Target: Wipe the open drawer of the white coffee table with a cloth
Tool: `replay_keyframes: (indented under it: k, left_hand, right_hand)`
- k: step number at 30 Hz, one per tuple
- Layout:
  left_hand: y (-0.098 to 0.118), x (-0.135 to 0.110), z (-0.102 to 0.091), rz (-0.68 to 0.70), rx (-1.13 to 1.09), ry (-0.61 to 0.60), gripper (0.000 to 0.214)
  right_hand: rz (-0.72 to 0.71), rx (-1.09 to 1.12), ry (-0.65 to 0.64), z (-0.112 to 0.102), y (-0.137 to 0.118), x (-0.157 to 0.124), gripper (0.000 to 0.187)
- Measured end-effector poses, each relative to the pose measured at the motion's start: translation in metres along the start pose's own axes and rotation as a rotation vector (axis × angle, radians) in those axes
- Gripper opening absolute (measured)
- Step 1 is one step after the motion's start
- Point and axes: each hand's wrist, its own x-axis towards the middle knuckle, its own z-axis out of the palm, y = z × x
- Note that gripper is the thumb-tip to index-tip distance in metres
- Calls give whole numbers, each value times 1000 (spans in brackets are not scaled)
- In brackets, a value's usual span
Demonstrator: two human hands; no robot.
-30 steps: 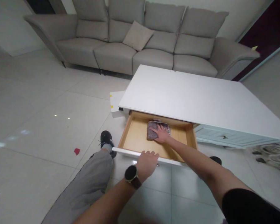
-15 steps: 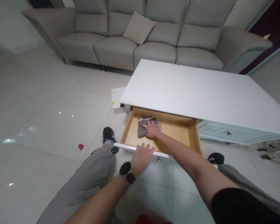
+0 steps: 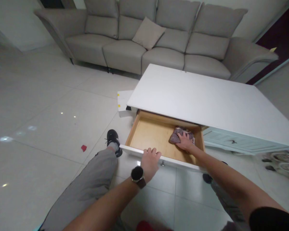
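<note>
An open wooden drawer (image 3: 148, 138) sticks out from under a white coffee table (image 3: 202, 99). My left hand (image 3: 149, 160), with a dark watch on the wrist, grips the drawer's white front edge, fingers curled over it. My right hand (image 3: 186, 143) presses down on a grey-purple cloth (image 3: 175, 136) at the drawer's right rear corner, fingers bent on the fabric. The hand covers part of the cloth.
A grey sofa (image 3: 125, 48) with a cushion (image 3: 148, 32) stands behind the table. A second, shut drawer (image 3: 231, 141) lies to the right. My legs in grey trousers and a black shoe (image 3: 112, 138) rest on the tiled floor. A small red scrap (image 3: 83, 148) lies to the left.
My right hand has slid the cloth from the drawer's left-middle across to its right rear corner. My left hand has stayed on the drawer front.
</note>
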Motion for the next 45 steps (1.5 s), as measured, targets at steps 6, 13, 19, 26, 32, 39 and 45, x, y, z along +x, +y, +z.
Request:
replay_keyframes:
  k: [6,13,19,26,32,39,45]
  left_hand:
    - [10,1,6,-60,41,28,26]
    - [15,4,14,-97,87,58,25]
    - [13,5,13,-69,42,43,25]
    - [15,3,8,-80,74,46,25]
    - [18,3,6,-92,84,19,26]
    - [21,3,9,-106,125,19,26]
    - [19,2,8,-89,82,13,29]
  right_hand:
    - [-236,48,-57,-3,-91,42,92]
    - [-659,94,-82,-23,-216,58,74]
    - [-988,9,-29,-25,-236,31,49]
    - [-608,-6,88,-28,-230,32,47]
    - [-846,1,66,-21,-241,29,48]
    - [-1083,-22,29,-18,-234,39,53]
    - [-398,142,131,-30,-207,77,56]
